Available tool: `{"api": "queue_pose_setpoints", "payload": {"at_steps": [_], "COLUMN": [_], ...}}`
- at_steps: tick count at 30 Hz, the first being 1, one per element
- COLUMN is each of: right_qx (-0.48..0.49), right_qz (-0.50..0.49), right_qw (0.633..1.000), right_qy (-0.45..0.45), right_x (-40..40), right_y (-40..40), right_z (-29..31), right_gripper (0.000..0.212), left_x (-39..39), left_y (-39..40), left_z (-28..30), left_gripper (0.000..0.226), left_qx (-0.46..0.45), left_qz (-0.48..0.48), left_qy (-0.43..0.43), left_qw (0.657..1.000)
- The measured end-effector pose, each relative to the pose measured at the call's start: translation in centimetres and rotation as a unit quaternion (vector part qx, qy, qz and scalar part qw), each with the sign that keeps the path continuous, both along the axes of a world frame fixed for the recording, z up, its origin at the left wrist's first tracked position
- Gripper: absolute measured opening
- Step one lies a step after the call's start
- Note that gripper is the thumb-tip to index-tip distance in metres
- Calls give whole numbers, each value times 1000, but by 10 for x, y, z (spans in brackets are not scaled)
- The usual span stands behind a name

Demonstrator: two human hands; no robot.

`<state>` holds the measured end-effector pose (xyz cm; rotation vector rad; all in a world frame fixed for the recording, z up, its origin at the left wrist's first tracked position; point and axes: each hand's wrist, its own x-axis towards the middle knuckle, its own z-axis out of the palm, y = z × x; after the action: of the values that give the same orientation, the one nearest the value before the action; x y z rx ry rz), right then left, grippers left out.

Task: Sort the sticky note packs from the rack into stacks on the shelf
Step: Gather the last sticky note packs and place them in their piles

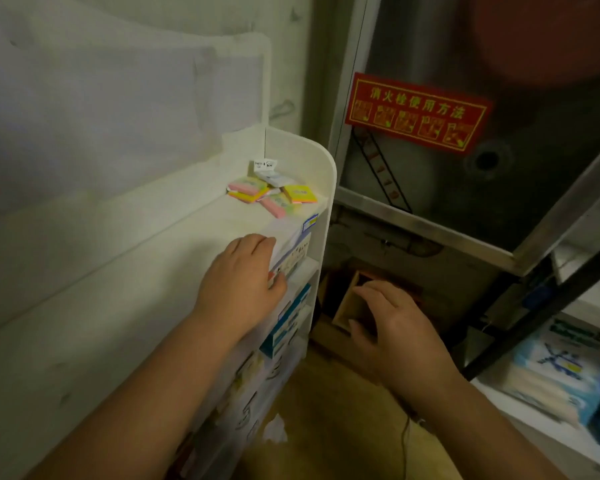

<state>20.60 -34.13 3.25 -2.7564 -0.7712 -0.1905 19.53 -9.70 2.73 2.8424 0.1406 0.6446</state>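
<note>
Your left hand [243,271] rests on the white box [290,249] at the shelf's [194,233] front edge, fingers curled over its top, thumb at its near face; a light grip on that box, no pack in it. Your right hand [392,327] hovers off the shelf end above the wooden box [349,306], fingers spread and loosely bent, holding nothing. The sticky note packs [272,194] lie in a loose heap at the shelf's far corner, pink and yellow ones overlapping, not stacked. My read: reach past the white box, take one pack at a time by its edges, group by colour, square each stack against the back wall so it can't slide off the front lip. Readable text: red sign [418,112] says 消火栓使用方法. Small white tag [265,165] behind the heap and the labels on the boxes are too blurred to read.
</note>
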Motion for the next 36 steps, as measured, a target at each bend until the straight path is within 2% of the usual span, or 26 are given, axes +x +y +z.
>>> {"api": "queue_pose_setpoints", "payload": {"at_steps": [5,12,16,22,25,28,31,36], "right_qx": [6,28,41,49,46,21,-33,-27], "right_qz": [6,-1,40,110,139,171,200,215], "right_qw": [1000,999,997,992,988,983,975,975], "right_qy": [21,47,45,47,49,71,96,44], "right_x": [49,157,219,307,347,379,400,410], "right_y": [16,22,43,85,110,136,154,157], "right_z": [-8,-25,-26,-36,-41,-47,-52,-54], "right_gripper": [51,49,41,45,45,47,32,24], "left_x": [27,59,77,101,108,111,117,126], "left_y": [15,28,33,25,19,14,11,7], "left_z": [-9,-24,-24,-25,-22,-20,-17,-17], "left_gripper": [47,52,51,49,53,53,55,52], "left_qx": [-17,-31,-23,-2,-21,-29,-18,-5], "left_qz": [7,50,103,163,193,210,227,242], "left_qy": [11,46,61,76,98,104,109,107], "left_qw": [1000,997,993,984,976,972,967,964]}}
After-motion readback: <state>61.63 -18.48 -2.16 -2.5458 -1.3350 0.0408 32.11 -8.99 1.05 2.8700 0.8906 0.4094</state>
